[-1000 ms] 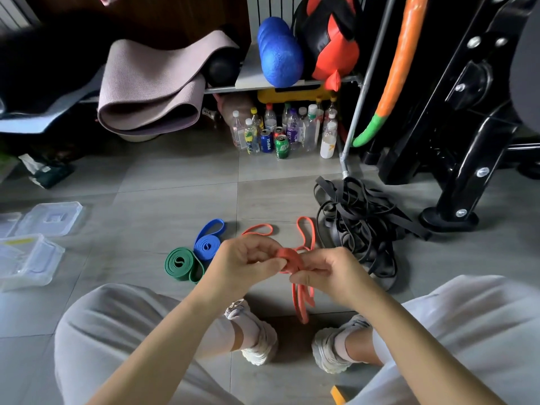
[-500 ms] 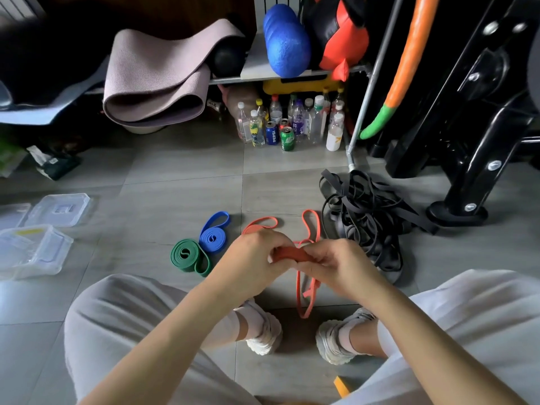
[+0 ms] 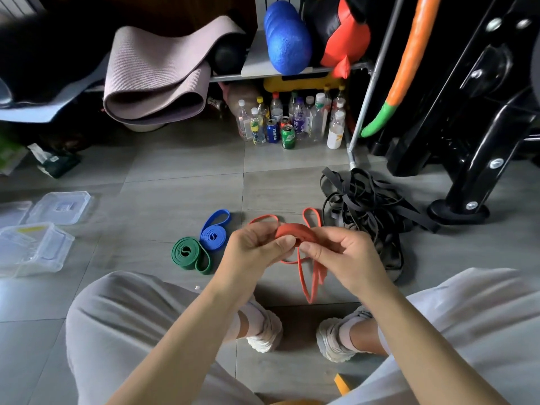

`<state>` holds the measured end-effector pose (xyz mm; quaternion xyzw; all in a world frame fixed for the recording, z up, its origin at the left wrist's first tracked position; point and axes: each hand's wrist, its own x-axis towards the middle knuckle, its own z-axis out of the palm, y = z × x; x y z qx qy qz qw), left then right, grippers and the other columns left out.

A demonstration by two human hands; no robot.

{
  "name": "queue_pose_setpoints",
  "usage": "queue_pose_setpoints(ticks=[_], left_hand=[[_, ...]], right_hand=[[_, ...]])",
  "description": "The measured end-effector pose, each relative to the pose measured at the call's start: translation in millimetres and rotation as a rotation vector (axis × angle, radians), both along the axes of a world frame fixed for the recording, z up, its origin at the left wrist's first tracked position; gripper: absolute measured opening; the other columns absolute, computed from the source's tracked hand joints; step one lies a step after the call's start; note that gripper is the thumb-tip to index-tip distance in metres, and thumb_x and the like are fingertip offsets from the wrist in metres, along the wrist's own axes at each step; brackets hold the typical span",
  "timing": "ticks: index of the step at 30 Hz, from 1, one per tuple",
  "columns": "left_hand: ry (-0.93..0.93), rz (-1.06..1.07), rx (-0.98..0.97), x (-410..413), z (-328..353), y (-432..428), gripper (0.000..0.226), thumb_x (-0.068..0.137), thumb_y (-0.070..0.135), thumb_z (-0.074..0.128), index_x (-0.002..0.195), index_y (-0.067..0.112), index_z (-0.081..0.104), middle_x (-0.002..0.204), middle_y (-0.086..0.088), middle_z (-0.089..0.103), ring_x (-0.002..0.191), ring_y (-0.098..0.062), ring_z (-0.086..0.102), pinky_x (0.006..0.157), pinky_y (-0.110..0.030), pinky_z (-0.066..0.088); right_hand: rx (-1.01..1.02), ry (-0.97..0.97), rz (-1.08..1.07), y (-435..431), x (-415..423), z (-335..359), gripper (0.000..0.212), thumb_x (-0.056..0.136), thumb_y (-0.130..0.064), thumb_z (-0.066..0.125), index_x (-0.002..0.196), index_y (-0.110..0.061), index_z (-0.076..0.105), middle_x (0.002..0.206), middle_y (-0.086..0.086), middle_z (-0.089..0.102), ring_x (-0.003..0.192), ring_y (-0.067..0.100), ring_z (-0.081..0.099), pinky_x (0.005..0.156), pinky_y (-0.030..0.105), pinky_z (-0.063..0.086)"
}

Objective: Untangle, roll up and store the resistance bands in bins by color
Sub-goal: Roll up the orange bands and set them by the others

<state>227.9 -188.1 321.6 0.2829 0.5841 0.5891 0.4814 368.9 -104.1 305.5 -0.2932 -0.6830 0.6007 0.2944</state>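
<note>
Band in hand: the orange-red flat rubber resistance band (image 3: 293, 232) is held up above the grey tiled floor (image 3: 175, 197), between both hands. One end is wound into a small, loose coil. The rest hangs in slack loops down to the floor (two more loops show beyond the knuckles).
Left hand: the left hand (image 3: 253, 247) grips the left side of the coil, fingers and thumb curled round it.
Right hand: the right hand (image 3: 345, 252) pinches the right side of the coil. Its thumb tip is close to the left thumb.
Rolled bands: a blue rubber band wound into a coil (image 3: 213, 235), with a loop of tail left free, lies on the floor just left of the orange band. A dark green rubber band coil (image 3: 187, 254) touches it on its far-left side.
Black heap: a tangled heap of black rubber bands (image 3: 371, 210) lies on the floor just right of the orange band and beyond it.
Bins: a clear plastic bin (image 3: 32, 249) stands well to the left of the orange band (what is in it I cannot tell). A clear plastic lid (image 3: 61, 203) lies beyond the bin.
Shoes: two white chunky shoes (image 3: 264, 331) sit on the floor below the orange band.
Far side: a cluster of plastic bottles and drink cans (image 3: 292, 121) stands well beyond the orange band. A folded pinkish-grey mat (image 3: 157, 74) is beyond it to the left, and a black metal machine frame (image 3: 482, 127) is beyond it to the right.
</note>
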Motion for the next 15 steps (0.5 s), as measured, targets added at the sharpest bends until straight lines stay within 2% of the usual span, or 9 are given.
queue_pose_setpoints(ticks=[2,3,4,5,6,8,9,12,15], left_hand=[[-0.192,0.02,0.007,8,-1,-1,0.018,0.072,0.008,0.064,0.089,0.005,0.069,0.081,-0.007,0.072,0.073,-0.011,0.067,0.068,-0.019,0.054],[-0.205,0.009,0.0,9,-1,-1,0.015,0.074,0.004,0.064,0.089,0.007,0.068,0.078,-0.004,0.071,0.071,-0.009,0.067,0.067,-0.018,0.054],[-0.128,-0.017,-0.017,9,1,-2,0.015,0.078,0.001,0.064,0.09,0.009,0.066,0.079,-0.003,0.071,0.071,-0.008,0.067,0.066,-0.017,0.053],[0.072,-0.057,-0.041,6,1,-1,0.018,0.08,0.0,0.065,0.092,0.013,0.065,0.084,-0.001,0.069,0.072,-0.007,0.067,0.067,-0.017,0.052],[0.362,-0.104,-0.055,1,1,-1,0.022,0.081,0.004,0.069,0.096,0.018,0.065,0.09,0.001,0.067,0.076,-0.006,0.065,0.069,-0.016,0.05],[0.934,-0.205,-0.045,-8,4,0,0.028,0.079,0.017,0.073,0.105,0.024,0.066,0.095,0.007,0.062,0.082,-0.006,0.056,0.075,-0.017,0.046],[1.105,-0.257,-0.033,-10,7,2,0.027,0.079,0.021,0.073,0.105,0.023,0.068,0.093,0.007,0.061,0.082,-0.007,0.051,0.076,-0.021,0.045],[1.251,-0.388,-0.049,-13,17,5,0.018,0.083,0.022,0.068,0.1,0.018,0.07,0.086,0.001,0.063,0.077,-0.014,0.053,0.073,-0.035,0.047],[1.175,-0.293,-0.056,-11,20,5,0.013,0.083,0.018,0.068,0.094,0.023,0.07,0.075,0.01,0.057,0.072,-0.014,0.056,0.069,-0.027,0.046]], right_hand=[[-0.001,0.013,-0.029,-1,-1,-4,0.017,0.073,-0.025,0.072,0.077,-0.041,0.074,0.068,0.0,0.07,0.062,0.012,0.064,0.06,0.031,0.055],[0.017,0.005,-0.031,-1,0,-6,0.017,0.073,-0.027,0.07,0.08,-0.043,0.073,0.072,0.002,0.071,0.065,0.016,0.065,0.064,0.038,0.055],[0.04,-0.021,-0.027,0,1,-8,0.017,0.074,-0.028,0.068,0.081,-0.043,0.073,0.073,0.005,0.07,0.066,0.019,0.064,0.066,0.043,0.054],[0.074,-0.059,-0.017,1,2,-10,0.015,0.074,-0.029,0.067,0.08,-0.041,0.073,0.073,0.008,0.068,0.066,0.022,0.063,0.066,0.046,0.053],[0.127,-0.117,-0.001,2,3,-11,0.012,0.074,-0.031,0.066,0.08,-0.038,0.073,0.072,0.007,0.066,0.067,0.023,0.063,0.066,0.049,0.053],[0.265,-0.251,0.055,4,4,-13,0.017,0.075,-0.036,0.063,0.086,-0.03,0.074,0.074,0.003,0.064,0.069,0.021,0.063,0.066,0.048,0.051],[0.319,-0.299,0.085,4,4,-13,0.022,0.076,-0.038,0.062,0.088,-0.024,0.074,0.075,0.002,0.064,0.07,0.021,0.062,0.066,0.045,0.05],[0.4,-0.342,0.094,6,2,-7,0.023,0.076,-0.037,0.063,0.088,-0.021,0.075,0.072,-0.004,0.061,0.066,0.011,0.058,0.063,0.031,0.047],[0.357,-0.301,0.035,9,2,-3,0.011,0.077,-0.026,0.074,0.087,-0.023,0.074,0.066,-0.013,0.059,0.065,0.003,0.057,0.061,0.016,0.043]])
